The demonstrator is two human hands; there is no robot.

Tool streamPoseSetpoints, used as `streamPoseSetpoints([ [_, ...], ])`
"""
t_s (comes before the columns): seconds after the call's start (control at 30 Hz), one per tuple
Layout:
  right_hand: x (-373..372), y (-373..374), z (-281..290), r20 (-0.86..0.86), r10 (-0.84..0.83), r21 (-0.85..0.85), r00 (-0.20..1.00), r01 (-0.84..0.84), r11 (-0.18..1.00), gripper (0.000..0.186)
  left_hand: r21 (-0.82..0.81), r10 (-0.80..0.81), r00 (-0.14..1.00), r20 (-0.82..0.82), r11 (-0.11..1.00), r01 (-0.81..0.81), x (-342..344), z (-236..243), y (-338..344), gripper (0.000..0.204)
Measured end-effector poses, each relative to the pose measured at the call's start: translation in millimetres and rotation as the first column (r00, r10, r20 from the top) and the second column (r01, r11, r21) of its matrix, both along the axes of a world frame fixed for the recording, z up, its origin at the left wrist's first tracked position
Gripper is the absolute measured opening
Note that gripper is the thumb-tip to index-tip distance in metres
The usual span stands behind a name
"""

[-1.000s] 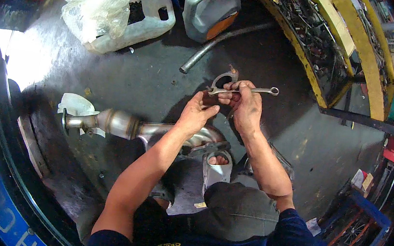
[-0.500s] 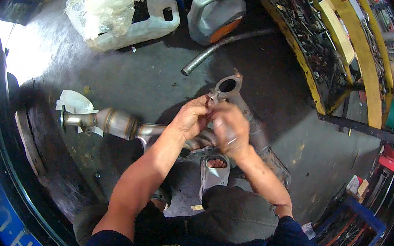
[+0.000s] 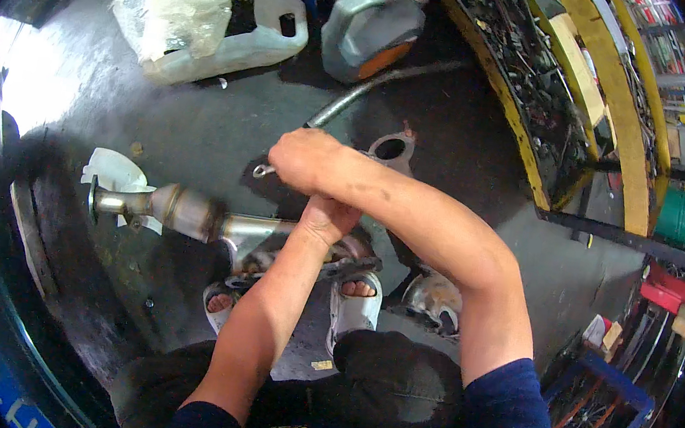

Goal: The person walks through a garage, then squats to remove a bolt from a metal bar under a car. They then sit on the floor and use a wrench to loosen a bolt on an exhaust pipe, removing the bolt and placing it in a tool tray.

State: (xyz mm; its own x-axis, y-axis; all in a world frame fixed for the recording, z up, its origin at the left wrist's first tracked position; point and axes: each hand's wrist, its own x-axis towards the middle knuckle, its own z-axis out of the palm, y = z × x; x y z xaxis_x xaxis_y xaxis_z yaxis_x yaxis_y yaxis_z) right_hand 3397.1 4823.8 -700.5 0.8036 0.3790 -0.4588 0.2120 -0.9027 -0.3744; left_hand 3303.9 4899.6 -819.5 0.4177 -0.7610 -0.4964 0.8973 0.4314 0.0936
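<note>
My right hand (image 3: 305, 159) is a closed fist, palm down, around a wrench; only the wrench's ring end (image 3: 263, 171) sticks out at its left. Just below and behind it, my left hand (image 3: 332, 217) has its fingers hidden under my right wrist, so what they grip does not show. Past my right forearm rises the round-holed flange (image 3: 392, 148) of an exhaust part, most of which the forearm covers. On the floor to the left lies an exhaust manifold with a catalytic converter (image 3: 182, 211), its near end by my left forearm.
A metal pipe (image 3: 342, 108) lies beyond my hands. Further back stand a cut-open white jug (image 3: 260, 48) with clear plastic on it and a grey jug (image 3: 372, 27). A yellow-edged rack (image 3: 500, 88) is at right. My sandalled foot (image 3: 355, 304) is below.
My right hand has swung left across my left hand, and the wrench's ring end now shows. My right forearm now crosses over the flanged exhaust part.
</note>
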Motion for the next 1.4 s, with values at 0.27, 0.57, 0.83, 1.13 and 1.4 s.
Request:
streamPoseSetpoints([
  [0.27,42.4,-59.4,-30.3,0.0,-0.425,-0.2,0.905,0.416,0.887,0.021,0.057,0.014,1.0,0.026,0.998,-0.016,14.7,30.9,-16.2,0.03],
  [0.57,18.4,-118.5,-48.8,0.117,-0.867,0.133,0.484,0.858,0.497,0.027,0.405,-0.101,0.924,0.369,0.912,-0.062,16.1,53.1,-34.9,0.042],
  [0.83,11.0,-139.6,-53.3,0.206,-0.819,0.159,0.535,0.808,0.567,0.019,0.385,-0.145,0.831,0.537,0.919,-0.089,7.9,46.7,-30.9,0.028],
  [1.13,-69.7,-105.9,10.9,-0.024,-0.98,0.717,0.195,0.687,0.119,0.021,0.445,-0.204,0.784,0.586,0.89,-0.102,15.2,40.2,-21.5,0.034],
  [1.4,-133.4,1.6,20.8,0.599,-0.17,0.251,0.782,0.018,0.968,0.03,0.416,-0.129,0.846,0.517,0.902,-0.117,7.6,28.5,-17.1,0.042],
])
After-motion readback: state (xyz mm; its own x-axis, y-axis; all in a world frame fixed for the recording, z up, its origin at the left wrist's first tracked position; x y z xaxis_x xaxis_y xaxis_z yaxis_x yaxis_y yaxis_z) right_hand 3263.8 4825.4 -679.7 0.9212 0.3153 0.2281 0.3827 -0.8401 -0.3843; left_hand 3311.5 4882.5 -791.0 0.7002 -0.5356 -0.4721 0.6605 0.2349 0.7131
